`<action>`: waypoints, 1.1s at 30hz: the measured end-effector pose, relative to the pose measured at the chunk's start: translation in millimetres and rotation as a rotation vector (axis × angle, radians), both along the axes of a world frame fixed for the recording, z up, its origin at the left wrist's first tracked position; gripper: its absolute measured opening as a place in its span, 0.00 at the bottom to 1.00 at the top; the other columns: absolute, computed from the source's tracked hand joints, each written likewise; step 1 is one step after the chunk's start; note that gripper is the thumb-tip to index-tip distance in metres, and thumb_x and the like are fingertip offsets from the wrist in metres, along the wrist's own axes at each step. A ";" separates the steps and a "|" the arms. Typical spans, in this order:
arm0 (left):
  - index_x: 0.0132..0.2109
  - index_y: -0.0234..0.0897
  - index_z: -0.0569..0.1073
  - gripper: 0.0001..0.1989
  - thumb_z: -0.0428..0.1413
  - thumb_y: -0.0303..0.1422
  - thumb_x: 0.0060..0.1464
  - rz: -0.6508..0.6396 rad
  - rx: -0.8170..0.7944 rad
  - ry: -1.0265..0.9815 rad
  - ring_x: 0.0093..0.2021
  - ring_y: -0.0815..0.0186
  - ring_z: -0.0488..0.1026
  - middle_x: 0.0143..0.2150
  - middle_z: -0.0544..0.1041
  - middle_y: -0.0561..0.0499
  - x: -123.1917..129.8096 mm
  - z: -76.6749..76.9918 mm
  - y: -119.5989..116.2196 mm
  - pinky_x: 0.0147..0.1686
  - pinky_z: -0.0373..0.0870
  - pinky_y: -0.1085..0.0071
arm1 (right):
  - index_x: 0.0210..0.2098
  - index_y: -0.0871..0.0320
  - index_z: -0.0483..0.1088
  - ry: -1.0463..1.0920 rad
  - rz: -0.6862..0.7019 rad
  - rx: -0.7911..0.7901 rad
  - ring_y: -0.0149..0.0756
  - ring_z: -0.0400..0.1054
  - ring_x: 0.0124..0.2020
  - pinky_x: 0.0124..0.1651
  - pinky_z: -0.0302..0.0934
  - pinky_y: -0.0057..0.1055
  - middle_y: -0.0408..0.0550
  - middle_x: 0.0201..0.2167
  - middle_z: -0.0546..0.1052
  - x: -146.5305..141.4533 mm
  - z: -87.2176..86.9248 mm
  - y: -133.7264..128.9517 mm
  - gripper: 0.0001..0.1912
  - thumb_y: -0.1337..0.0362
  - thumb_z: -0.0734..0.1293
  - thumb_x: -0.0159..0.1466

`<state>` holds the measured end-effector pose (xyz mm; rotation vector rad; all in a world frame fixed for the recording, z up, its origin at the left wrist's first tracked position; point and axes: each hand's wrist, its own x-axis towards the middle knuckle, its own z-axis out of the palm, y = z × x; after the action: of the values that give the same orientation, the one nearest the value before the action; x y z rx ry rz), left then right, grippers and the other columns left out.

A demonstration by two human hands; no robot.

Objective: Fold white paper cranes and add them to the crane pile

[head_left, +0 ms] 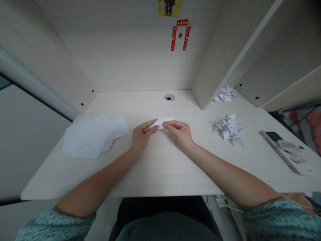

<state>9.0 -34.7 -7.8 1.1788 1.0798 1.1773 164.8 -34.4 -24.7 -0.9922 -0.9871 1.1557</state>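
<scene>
**Figure legend.** One folded white paper (pixel 160 123) is held between my two grips, level with the fingertips. My left grip (pixel 142 135) and my right grip (pixel 178 134) each pinch one end of it, fingers pressed together, the two hands just apart. Around the folded white paper, on the bench (pixel 155 174): one loose pile of white sheets (pixel 95 136) to its left; two spiky paper shapes to its right, one near (pixel 227 129) and one farther off (pixel 225 94); one phone (pixel 283 150) beyond them at far right. Ahead of it are one round hole (pixel 169 97) in the bench, then one red paper hanging (pixel 180 35) and one small picture (pixel 170 7) on the back panel (pixel 125 60).
</scene>
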 end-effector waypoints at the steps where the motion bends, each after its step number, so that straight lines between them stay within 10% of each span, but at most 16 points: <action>1: 0.49 0.37 0.76 0.24 0.64 0.38 0.43 -0.004 -0.011 -0.016 0.41 0.63 0.76 0.43 0.80 0.47 0.0 -0.3 0.1 0.48 0.71 0.65 | 0.28 0.55 0.79 0.004 0.003 -0.006 0.33 0.72 0.29 0.38 0.64 0.32 0.45 0.28 0.80 -0.1 -0.2 0.1 0.08 0.59 0.75 0.48; 33: 0.53 0.37 0.72 0.31 0.66 0.38 0.40 -0.008 -0.014 0.045 0.37 0.62 0.78 0.36 0.81 0.48 -4.0 1.1 -1.4 0.44 0.72 0.66 | 0.28 0.57 0.78 0.102 0.017 -0.104 0.31 0.71 0.26 0.35 0.65 0.30 0.45 0.24 0.80 -4.8 -1.5 1.0 0.12 0.60 0.76 0.44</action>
<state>5.1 -36.1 -6.7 1.2029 1.1148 1.1398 160.0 -33.4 -26.2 -0.9984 -0.8627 1.2694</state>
